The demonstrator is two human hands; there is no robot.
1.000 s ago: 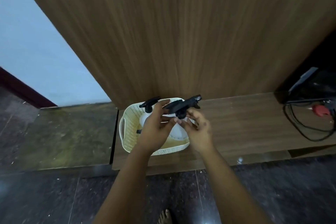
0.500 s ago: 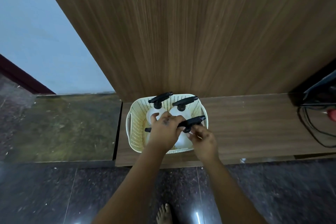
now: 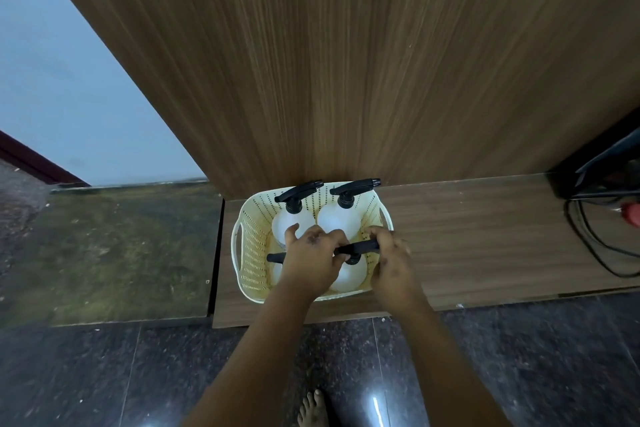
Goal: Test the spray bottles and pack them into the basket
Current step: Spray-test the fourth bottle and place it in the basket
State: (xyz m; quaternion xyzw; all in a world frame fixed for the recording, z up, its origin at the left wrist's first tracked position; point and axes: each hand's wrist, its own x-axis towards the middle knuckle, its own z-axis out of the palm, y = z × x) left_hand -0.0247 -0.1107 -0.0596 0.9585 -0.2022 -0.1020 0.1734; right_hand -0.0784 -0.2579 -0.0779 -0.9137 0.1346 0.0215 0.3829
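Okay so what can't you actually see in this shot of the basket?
Head view only:
- Front left bottle: only its black tip shows; the left hand covers the rest.
- Front right bottle: partly hidden by both hands; right hand hides its nozzle end.
- Basket floor: hidden by bottles.
- Cables: cut off by the right edge.

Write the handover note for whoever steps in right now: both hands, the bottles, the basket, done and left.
Left hand: closed on the black spray head of the front right bottle, over the basket.
Right hand: gripping the nozzle end of the same head.
Basket sits on the wooden ledge against the panel.
Done: back left bottle and back right bottle stand upright inside; a fourth spray head shows at front left, mostly hidden.
Left: seat the held bottle and let go. No bottles visible outside the basket.
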